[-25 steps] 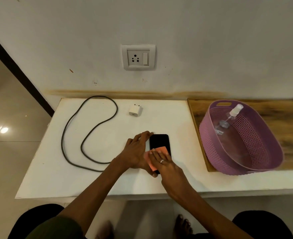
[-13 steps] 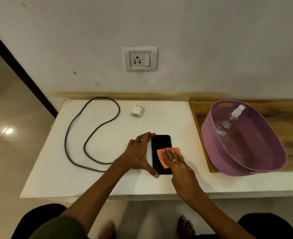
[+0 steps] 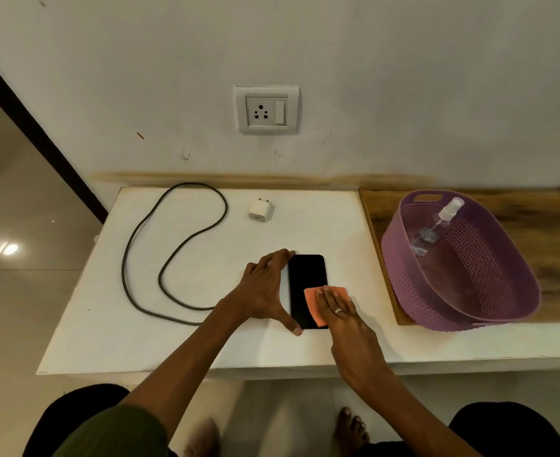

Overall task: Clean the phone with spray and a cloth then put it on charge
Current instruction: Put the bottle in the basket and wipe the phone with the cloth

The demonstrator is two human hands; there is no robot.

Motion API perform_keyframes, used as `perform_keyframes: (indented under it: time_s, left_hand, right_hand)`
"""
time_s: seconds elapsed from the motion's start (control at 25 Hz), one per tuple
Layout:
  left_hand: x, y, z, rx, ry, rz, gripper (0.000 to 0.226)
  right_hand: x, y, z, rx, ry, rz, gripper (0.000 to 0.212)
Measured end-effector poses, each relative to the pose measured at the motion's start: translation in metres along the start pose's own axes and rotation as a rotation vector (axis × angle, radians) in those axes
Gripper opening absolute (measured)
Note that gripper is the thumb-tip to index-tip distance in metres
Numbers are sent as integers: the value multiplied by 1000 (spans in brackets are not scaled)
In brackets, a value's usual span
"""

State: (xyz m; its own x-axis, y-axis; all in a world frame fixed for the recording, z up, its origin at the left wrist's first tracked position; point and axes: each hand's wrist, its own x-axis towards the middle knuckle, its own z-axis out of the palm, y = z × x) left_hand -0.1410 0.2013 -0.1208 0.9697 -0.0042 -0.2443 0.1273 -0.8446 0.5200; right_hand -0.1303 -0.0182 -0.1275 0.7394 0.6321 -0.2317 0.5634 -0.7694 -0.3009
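A: Status? Where's the phone (image 3: 306, 278) rel. to your hands?

B: Phone lies flat on the white counter (image 3: 206, 341), screen up, long axis running from you toward the wall. Your left hand (image 3: 265, 291) is spread flat vs. its left edge, thumb at the near corner, bracing, not gripping. Your right hand (image 3: 338, 311) is fingers-flat on the orange cloth (image 3: 311, 301), pressing it on the near-right part of the glass.

A: Room to move?

B: Far half of the screen is bare, so wipe strokes prob. go away from you along the long axis. Open counter beyond it. Adapter (image 3: 260, 209) and cable (image 3: 146, 252) sit left/far, unplugged, nearer your left hand. Socket (image 3: 266, 109) above on the wall. Spray bottle (image 3: 437, 225) lies in the purple basket (image 3: 503, 311), well apart, right side.
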Motion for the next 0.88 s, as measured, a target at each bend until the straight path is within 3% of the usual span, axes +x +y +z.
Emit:
perform_keyframes:
  time_s: [0.16, 0.28, 0.36, 0.44, 0.52, 0.68, 0.8, 0.88]
  left_hand:
    - [1, -2, 0, 3, -1, 11, 153]
    - [2, -3, 0, 5, -5, 13, 152]
    - [1, -2, 0, -4, 0, 3, 153]
    - [1, -2, 0, -1, 0, 4, 153]
    - [1, -1, 0, 4, 5, 5, 153]
    - [2, -2, 0, 20, 3, 13, 153]
    - [3, -3, -1, 36, -13, 11, 151]
    - [3, -4, -2, 29, -21, 6, 151]
  right_hand:
    - [0, -16, 15, -21, -107, -162, 80]
    - [0, -14, 13, 30, -54, -274, 99]
    - [-3, 0, 7, 9, 17, -247, 98]
    - [-11, 13, 5, -50, 51, -46, 81]
    - [-15, 14, 6, -30, 12, 35, 77]
    - [-21, -12, 13, -4, -156, -160, 106]
    - [-32, -17, 9, 133, -39, -189, 87]
    - [-38, -13, 8, 103, -92, -166, 82]
